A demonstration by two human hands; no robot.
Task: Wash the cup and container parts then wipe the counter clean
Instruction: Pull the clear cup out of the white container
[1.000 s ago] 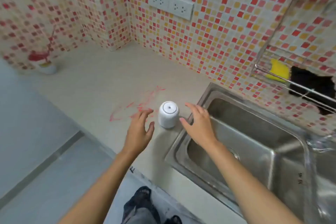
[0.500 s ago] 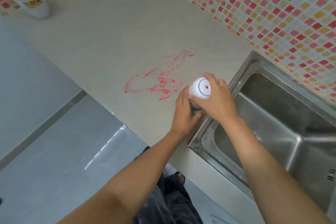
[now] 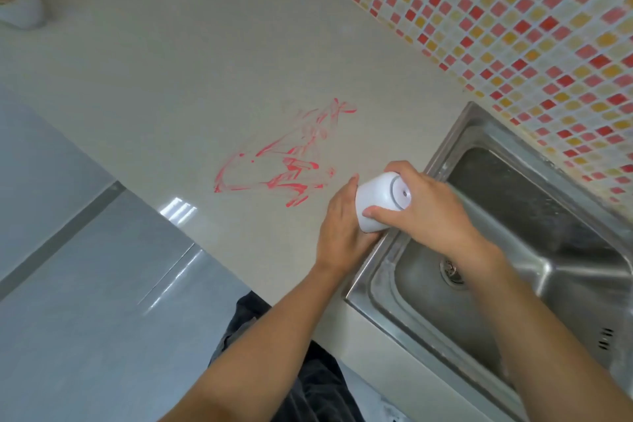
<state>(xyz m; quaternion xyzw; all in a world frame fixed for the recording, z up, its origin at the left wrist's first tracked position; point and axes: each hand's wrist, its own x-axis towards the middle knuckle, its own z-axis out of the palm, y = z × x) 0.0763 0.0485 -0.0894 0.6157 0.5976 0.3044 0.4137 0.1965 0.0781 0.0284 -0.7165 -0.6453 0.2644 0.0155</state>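
A small white cup (image 3: 378, 202) lies upside down and tilted at the counter's edge by the sink, its ringed base facing up. My right hand (image 3: 428, 212) grips it from the sink side, thumb across its front wall. My left hand (image 3: 342, 226) holds its lower part from the left, fingers curled under it; the cup's mouth is hidden. A red smear (image 3: 284, 161) marks the beige counter (image 3: 191, 79) just left of the cup.
A steel sink (image 3: 534, 250) with a drain (image 3: 452, 271) fills the right side. A mosaic-tiled wall (image 3: 513, 27) runs behind it. A white vessel (image 3: 20, 7) stands at the counter's far left. Grey floor lies below the counter's edge.
Both hands closed around the cup, which stood upright between them a second ago. It is now tilted toward the sink. The view has dropped lower and closer.
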